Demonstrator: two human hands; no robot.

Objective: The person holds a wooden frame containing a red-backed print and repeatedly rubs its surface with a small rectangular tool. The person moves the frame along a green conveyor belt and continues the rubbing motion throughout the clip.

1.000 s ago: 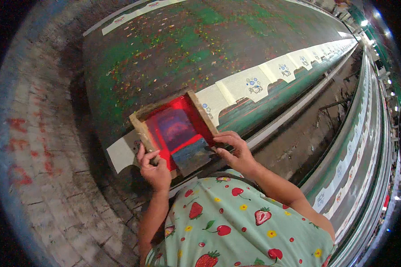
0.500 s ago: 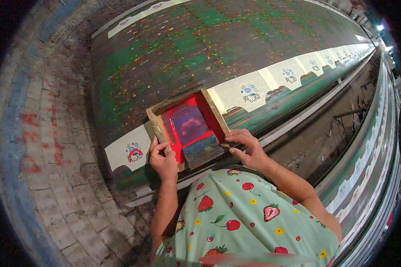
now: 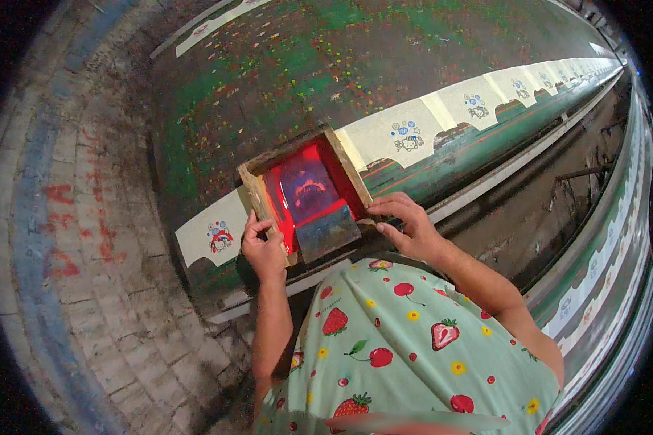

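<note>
A wooden screen-printing frame [image 3: 350, 165] lies tilted across the pale cloth strip at the table's near edge. Its mesh [image 3: 297, 177] is purplish in the middle, with wet red ink around it. A dark flat squeegee [image 3: 329, 236] rests inside, along the side nearest me. My left hand [image 3: 264, 250] is closed on the frame's left bar near its lower end. At the lower right corner, my right hand [image 3: 413, 230] pinches the frame between thumb and fingers. To the left, a cloth piece [image 3: 194, 230] carries a cartoon print with a red part; the cloth piece [image 3: 392, 132] on the right shows blue and dark lines only.
The long table [image 3: 196, 156] is dark green and speckled with paint. More printed pieces run along its edge into the distance. A pale rail [image 3: 479, 190] follows its near side. Another table [image 3: 595, 283] with cloth pieces stands at right. Brick paving [image 3: 116, 319] lies at left.
The view has shifted slightly, so the table sits a little differently in it. Both hands keep their hold on the frame, which stays in the same place on the cloth.
</note>
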